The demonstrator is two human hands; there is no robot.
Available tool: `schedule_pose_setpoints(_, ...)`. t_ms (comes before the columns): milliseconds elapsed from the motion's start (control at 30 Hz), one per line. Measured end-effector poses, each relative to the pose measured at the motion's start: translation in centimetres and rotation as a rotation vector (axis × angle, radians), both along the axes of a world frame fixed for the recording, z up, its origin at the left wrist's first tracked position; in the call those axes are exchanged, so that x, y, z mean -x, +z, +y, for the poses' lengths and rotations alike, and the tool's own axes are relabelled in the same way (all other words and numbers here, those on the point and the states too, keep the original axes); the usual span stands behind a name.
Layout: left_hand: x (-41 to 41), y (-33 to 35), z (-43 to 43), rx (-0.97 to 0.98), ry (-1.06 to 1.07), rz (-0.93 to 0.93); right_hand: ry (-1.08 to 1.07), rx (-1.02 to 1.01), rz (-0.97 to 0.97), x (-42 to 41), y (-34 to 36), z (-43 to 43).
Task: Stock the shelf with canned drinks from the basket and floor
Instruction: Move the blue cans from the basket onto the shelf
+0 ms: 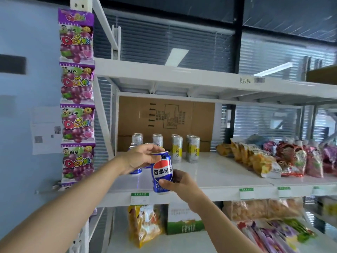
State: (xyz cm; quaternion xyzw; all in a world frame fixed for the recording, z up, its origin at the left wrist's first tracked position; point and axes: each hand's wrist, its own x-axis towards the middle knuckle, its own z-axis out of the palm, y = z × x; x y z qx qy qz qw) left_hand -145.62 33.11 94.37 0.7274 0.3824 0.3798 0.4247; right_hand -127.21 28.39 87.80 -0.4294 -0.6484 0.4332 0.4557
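Observation:
A blue Pepsi can [162, 173] hangs upright just in front of the white shelf [224, 177]. My right hand [179, 181] grips its lower half from the right, thumb across the front. My left hand [140, 158] pinches the can's top rim from the left. Behind my left hand, partly hidden, stand other blue cans [135, 170] on the shelf. Further back are two silver cans [137, 138] and several yellow-and-silver cans [193, 149] in rows.
A cardboard box [166, 117] fills the back of the shelf. Snack bags [255, 159] and pouches [299, 157] lie on the shelf's right side. A strip of purple candy bags [77, 99] hangs on the left upright. More bags [144, 223] sit on the shelf below.

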Motion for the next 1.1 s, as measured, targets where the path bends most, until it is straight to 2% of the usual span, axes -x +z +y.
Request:
schedule_pose_setpoints(67, 0.0, -0.2, 1.5, -0.051, 0.015, 0.026, -0.023, -0.021, 0.006, 0.4, -0.6, 2.0)
schedule_pose_setpoints(200, 0.2, -0.1, 4.0, -0.154, 0.064, 0.251, -0.071, -0.031, -0.031, 1.1, -2.1, 5.6)
schedule_pose_setpoints(333, -0.3, -0.4, 6.0, -0.209, 0.084, 0.384, -0.096, -0.027, -0.067, 1.4, -3.5, 8.7)
schedule_pose_setpoints(533, -0.8, 1.6, 7.5, -0.453, 0.158, 0.674, -0.105, -0.099, -0.245, 1.6, -3.3, 12.6)
schedule_pose_setpoints(733, -1.6, 2.7, 8.9, -0.513, 0.242, 0.826, -0.163, -0.124, -0.394, 3.3, -3.0, 15.5)
schedule_pose_setpoints(1100, -0.6, 1.8, 12.7, -0.473, 0.390, 0.746, -0.293, -0.086, -0.252, 5.4, -3.4, 18.2)
